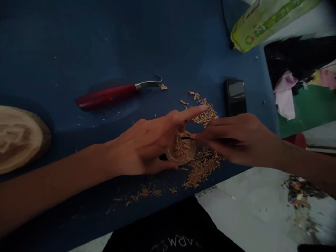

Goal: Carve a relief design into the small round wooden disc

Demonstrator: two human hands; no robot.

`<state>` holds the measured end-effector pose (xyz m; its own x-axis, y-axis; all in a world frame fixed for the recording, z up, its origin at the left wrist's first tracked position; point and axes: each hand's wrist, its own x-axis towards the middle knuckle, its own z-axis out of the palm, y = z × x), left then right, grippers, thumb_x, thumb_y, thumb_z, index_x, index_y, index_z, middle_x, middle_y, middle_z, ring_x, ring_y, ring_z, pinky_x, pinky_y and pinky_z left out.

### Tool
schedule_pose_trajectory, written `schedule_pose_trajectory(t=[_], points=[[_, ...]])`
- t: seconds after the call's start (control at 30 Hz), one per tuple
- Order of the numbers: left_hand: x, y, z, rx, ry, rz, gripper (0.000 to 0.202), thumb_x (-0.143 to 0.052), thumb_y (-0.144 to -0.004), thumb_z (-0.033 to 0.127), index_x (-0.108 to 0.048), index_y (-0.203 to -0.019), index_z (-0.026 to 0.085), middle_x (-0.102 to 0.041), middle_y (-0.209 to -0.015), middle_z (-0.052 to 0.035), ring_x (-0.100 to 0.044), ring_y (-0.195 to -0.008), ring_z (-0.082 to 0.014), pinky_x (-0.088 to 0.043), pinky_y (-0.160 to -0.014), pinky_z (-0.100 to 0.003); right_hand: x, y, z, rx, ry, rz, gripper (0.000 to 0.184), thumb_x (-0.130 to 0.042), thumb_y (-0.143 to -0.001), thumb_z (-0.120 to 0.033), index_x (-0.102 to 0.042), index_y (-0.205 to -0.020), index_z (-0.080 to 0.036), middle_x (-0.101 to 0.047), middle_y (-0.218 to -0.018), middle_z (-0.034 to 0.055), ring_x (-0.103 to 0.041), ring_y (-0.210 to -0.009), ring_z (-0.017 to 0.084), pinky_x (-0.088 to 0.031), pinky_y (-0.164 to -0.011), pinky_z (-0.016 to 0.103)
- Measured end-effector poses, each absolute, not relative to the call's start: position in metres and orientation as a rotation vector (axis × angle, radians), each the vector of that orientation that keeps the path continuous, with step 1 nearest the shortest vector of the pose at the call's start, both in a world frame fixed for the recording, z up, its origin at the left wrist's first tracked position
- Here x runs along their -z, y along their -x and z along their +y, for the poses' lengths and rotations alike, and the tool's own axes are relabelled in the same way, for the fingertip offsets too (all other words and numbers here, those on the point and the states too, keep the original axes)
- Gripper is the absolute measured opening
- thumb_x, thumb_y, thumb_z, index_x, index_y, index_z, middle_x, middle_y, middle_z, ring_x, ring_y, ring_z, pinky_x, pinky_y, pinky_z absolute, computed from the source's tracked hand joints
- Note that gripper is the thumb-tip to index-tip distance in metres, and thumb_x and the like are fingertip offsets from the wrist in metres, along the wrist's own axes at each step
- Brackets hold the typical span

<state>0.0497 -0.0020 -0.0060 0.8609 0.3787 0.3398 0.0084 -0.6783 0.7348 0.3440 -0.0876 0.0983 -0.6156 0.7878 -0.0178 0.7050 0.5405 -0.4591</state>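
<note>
A small round wooden piece (181, 151) lies on the blue table surface (78, 42), its hollow full of shavings. My left hand (147, 143) grips its left side with thumb and lower fingers, while the index finger stretches out over it. My right hand (236, 138) is closed in a pinch on a thin dark carving tool (187, 138) whose tip rests in the hollow. Wood shavings (202, 166) are heaped around the piece.
A red-handled hook knife (112, 95) lies behind my left hand. A dark phone (235, 97) lies behind my right hand. A wood slice (18, 138) sits at the left edge, a green packet (262, 21) at top right, dark cloth (173, 231) near me.
</note>
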Motion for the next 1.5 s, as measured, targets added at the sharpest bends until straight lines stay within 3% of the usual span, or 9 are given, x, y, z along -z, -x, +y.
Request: schedule_pose_trajectory(t=[0.17,0.43,0.7,0.87,1.1,1.17,1.3,1.4,1.5], points=[[0.006,-0.049,-0.002,-0.594,-2.267,0.307,0.129,-0.098,-0.103,0.034,-0.009,-0.196,0.047,-0.073,-0.178,-0.0096,-0.096,-0.111,-0.0277,-0.072,-0.063,-0.028,-0.109,-0.343,-0.114,-0.014,1.346,-2.785,0.027,-0.065,-0.126,-0.014,-0.071,-0.151,-0.022,-0.088,-0.117,0.0032,-0.078,-0.083,0.012,-0.046,-0.063,0.032],[0.002,-0.055,-0.014,-0.675,-2.300,0.374,0.128,-0.103,-0.098,0.033,-0.018,-0.193,0.033,-0.076,-0.170,-0.0123,-0.094,-0.124,-0.0352,-0.070,-0.059,-0.028,-0.094,-0.327,-0.140,0.245,1.287,-2.790,0.026,-0.057,-0.120,-0.004,-0.070,-0.139,-0.015,-0.080,-0.101,0.0056,-0.074,-0.084,0.018,-0.050,-0.068,0.035],[-0.001,-0.055,-0.030,-0.632,-2.284,0.540,0.131,-0.099,-0.097,0.025,-0.013,-0.194,0.043,-0.082,-0.156,-0.0057,-0.093,-0.126,-0.0332,-0.072,-0.066,-0.029,-0.095,-0.311,-0.146,0.395,1.273,-2.869,0.042,-0.060,-0.105,-0.001,-0.074,-0.144,-0.005,-0.085,-0.108,0.0157,-0.073,-0.088,0.024,-0.054,-0.070,0.036],[-0.001,-0.053,-0.031,-0.620,-2.300,0.520,0.139,-0.098,-0.097,0.020,-0.004,-0.197,0.044,-0.080,-0.163,-0.0072,-0.090,-0.129,-0.0287,-0.070,-0.069,-0.025,-0.097,-0.306,-0.139,0.335,1.273,-2.900,0.041,-0.052,-0.102,0.002,-0.074,-0.136,-0.008,-0.079,-0.095,0.0114,-0.065,-0.080,0.024,-0.046,-0.061,0.038],[0.002,-0.051,-0.030,-0.633,-2.306,0.538,0.135,-0.094,-0.101,0.021,-0.004,-0.198,0.046,-0.073,-0.173,-0.0087,-0.091,-0.132,-0.0288,-0.073,-0.075,-0.025,-0.081,-0.340,-0.121,0.169,1.180,-2.838,0.031,-0.048,-0.121,-0.009,-0.067,-0.144,-0.016,-0.078,-0.105,0.0065,-0.071,-0.082,0.019,-0.041,-0.062,0.038],[0.002,-0.054,-0.029,-0.691,-2.268,0.512,0.130,-0.094,-0.103,0.025,-0.006,-0.197,0.048,-0.074,-0.171,-0.0066,-0.092,-0.127,-0.0280,-0.073,-0.071,-0.025,-0.074,-0.349,-0.112,0.074,1.116,-2.799,0.033,-0.047,-0.123,-0.011,-0.068,-0.147,-0.017,-0.079,-0.105,0.0045,-0.071,-0.079,0.017,-0.042,-0.061,0.036],[0.001,-0.055,-0.028,-0.674,-2.214,0.512,0.117,-0.089,-0.113,0.038,-0.007,-0.196,0.052,-0.078,-0.161,-0.0043,-0.093,-0.127,-0.0307,-0.075,-0.068,-0.028,-0.077,-0.352,-0.091,-0.275,1.124,-2.714,0.028,-0.052,-0.127,-0.013,-0.079,-0.133,-0.019,-0.078,-0.095,0.0007,-0.065,-0.069,0.012,-0.039,-0.058,0.031],[0.000,-0.052,-0.028,-0.665,-2.215,0.518,0.118,-0.090,-0.112,0.039,-0.009,-0.197,0.050,-0.079,-0.159,-0.0066,-0.094,-0.130,-0.0336,-0.077,-0.069,-0.029,-0.092,-0.348,-0.085,-0.610,1.246,-2.603,0.023,-0.063,-0.125,-0.012,-0.084,-0.124,-0.020,-0.080,-0.089,-0.0023,-0.070,-0.068,0.009,-0.045,-0.059,0.026],[0.001,-0.048,-0.028,-0.663,-2.224,0.531,0.125,-0.096,-0.106,0.033,-0.012,-0.197,0.048,-0.080,-0.158,-0.0071,-0.094,-0.128,-0.0314,-0.078,-0.072,-0.029,-0.101,-0.348,-0.093,-0.461,1.327,-2.600,0.016,-0.070,-0.125,-0.015,-0.082,-0.132,-0.024,-0.087,-0.102,-0.0010,-0.081,-0.081,0.010,-0.054,-0.067,0.027]])
